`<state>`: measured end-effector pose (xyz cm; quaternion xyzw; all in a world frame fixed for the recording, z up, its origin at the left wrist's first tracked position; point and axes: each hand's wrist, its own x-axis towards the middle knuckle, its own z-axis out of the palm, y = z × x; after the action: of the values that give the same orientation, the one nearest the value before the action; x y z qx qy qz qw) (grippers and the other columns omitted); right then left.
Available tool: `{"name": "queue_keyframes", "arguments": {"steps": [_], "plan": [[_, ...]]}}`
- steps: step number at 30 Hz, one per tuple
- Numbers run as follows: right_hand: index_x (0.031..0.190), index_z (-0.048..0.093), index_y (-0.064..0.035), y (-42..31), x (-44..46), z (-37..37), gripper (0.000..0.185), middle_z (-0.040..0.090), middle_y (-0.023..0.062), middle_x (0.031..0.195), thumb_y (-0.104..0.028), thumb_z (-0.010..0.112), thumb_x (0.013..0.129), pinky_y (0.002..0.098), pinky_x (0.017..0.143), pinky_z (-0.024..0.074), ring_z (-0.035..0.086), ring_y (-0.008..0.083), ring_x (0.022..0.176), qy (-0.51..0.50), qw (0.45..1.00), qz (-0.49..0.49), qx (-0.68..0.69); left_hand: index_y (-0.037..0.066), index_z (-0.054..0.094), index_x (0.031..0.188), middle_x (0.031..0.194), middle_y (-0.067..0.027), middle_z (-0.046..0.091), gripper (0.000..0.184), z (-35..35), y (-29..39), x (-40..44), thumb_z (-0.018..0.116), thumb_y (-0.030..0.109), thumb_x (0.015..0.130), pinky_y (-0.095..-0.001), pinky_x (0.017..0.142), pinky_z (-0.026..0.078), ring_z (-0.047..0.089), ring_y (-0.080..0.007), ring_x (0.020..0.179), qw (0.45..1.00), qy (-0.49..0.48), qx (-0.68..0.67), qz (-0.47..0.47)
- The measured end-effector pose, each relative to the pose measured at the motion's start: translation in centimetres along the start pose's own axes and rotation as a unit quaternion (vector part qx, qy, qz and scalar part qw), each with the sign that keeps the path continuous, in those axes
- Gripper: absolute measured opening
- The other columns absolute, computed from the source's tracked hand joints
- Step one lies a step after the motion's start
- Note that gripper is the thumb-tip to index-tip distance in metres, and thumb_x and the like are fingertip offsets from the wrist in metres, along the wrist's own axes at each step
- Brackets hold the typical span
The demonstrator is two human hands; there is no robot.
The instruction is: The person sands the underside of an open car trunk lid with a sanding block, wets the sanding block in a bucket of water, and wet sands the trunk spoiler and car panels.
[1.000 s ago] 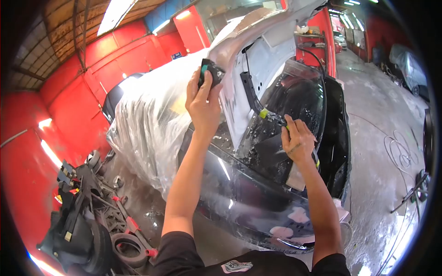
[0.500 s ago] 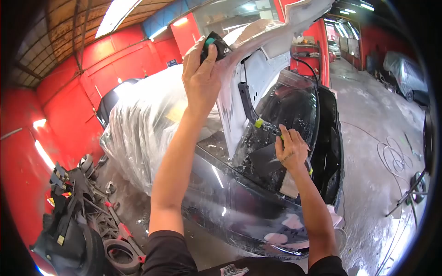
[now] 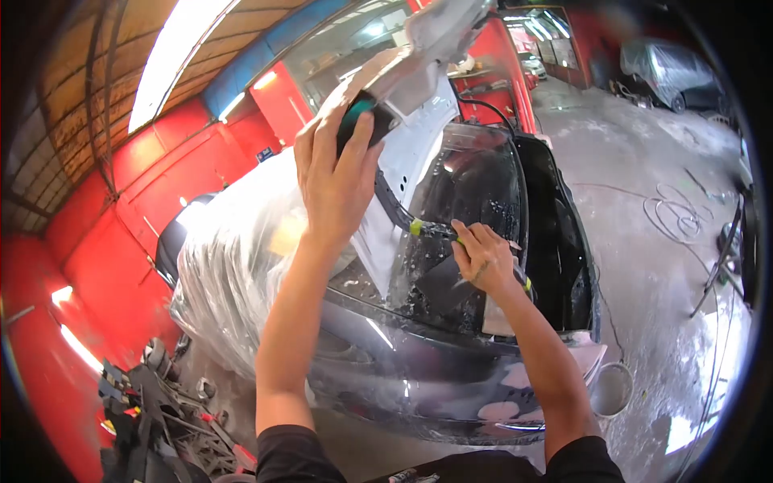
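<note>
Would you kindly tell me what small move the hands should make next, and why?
I would probably slide the dark block slightly along the raised panel: the left hand holds it up at the panel's edge, while the right hand grips the taped black bar lower down.

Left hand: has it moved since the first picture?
Yes. Judged against the yellowish patch on the plastic sheet, the left hand is now higher and slightly farther right in the view.
</note>
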<state>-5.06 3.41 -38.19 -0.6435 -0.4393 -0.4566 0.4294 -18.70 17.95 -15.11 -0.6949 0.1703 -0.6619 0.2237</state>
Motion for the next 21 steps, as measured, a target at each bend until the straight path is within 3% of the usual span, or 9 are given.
{"name": "queue_keyframes", "arguments": {"steps": [4,9,16,17,20,21], "plan": [[0.124,0.067,-0.0026,-0.1,-0.1,-0.1,0.039,0.062,0.0111,0.088,-0.013,0.071,0.087,0.0423,0.07,0.0571,0.067,0.0304,0.082,-0.013,1.0,0.018,0.0,0.007,0.073,0.123,0.132,-0.0161,0.065,0.049,-0.3,-0.1,-2.4,0.088,0.008,0.076,-0.0469,0.099,0.049,0.06,-0.0363,0.118,0.999,-0.041,0.014,0.002],[0.124,0.067,-0.0032,0.4,-0.1,0.1,0.038,0.061,0.0108,0.088,-0.013,0.071,0.087,0.0414,0.071,0.057,0.066,0.0302,0.081,-0.01,1.0,0.021,0.009,0.007,0.072,0.12,0.127,-0.0169,0.063,0.045,-0.3,-0.7,-2.3,0.088,0.005,0.078,-0.0433,0.09,0.055,0.064,-0.0336,0.114,1.0,0.005,-0.007,-0.01],[0.126,0.068,-0.0032,0.8,-0.5,0.3,0.038,0.062,0.0111,0.091,-0.012,0.071,0.088,0.0403,0.074,0.0565,0.065,0.0305,0.084,-0.02,0.999,0.016,0.024,0.008,0.073,0.12,0.127,-0.0176,0.063,0.046,0.7,1.2,-2.3,0.088,0.006,0.077,-0.0459,0.091,0.053,0.064,-0.0361,0.11,0.99,-0.084,0.101,0.052],[0.127,0.067,-0.0032,1.1,-0.5,0.5,0.039,0.063,0.0117,0.093,-0.012,0.071,0.089,0.0401,0.075,0.0565,0.065,0.0311,0.085,-0.023,0.999,0.014,0.02,0.006,0.072,0.12,0.125,-0.0185,0.064,0.047,0.9,1.9,-2.5,0.089,0.007,0.076,-0.0464,0.093,0.053,0.064,-0.0367,0.11,0.991,-0.102,0.082,0.028],[0.127,0.068,-0.0019,1.2,1.3,-1.5,0.04,0.066,0.0119,0.102,-0.01,0.071,0.088,0.0378,0.077,0.0562,0.066,0.0327,0.09,0.073,0.995,-0.04,0.063,0.005,0.071,0.121,0.123,-0.0194,0.064,0.05,1.4,5.6,-3.7,0.091,0.009,0.075,-0.046,0.094,0.053,0.063,-0.0372,0.111,0.982,-0.09,-0.033,-0.16],[0.128,0.067,-0.0008,0.9,1.5,-1.9,0.04,0.067,0.0133,0.106,-0.01,0.07,0.089,0.0368,0.078,0.0561,0.067,0.0326,0.091,0.085,0.99,-0.018,0.107,0.004,0.069,0.122,0.124,-0.0199,0.063,0.053,1.4,6.7,-4.2,0.092,0.009,0.074,-0.0452,0.097,0.052,0.063,-0.0376,0.113,0.978,-0.114,-0.02,-0.17]]}}
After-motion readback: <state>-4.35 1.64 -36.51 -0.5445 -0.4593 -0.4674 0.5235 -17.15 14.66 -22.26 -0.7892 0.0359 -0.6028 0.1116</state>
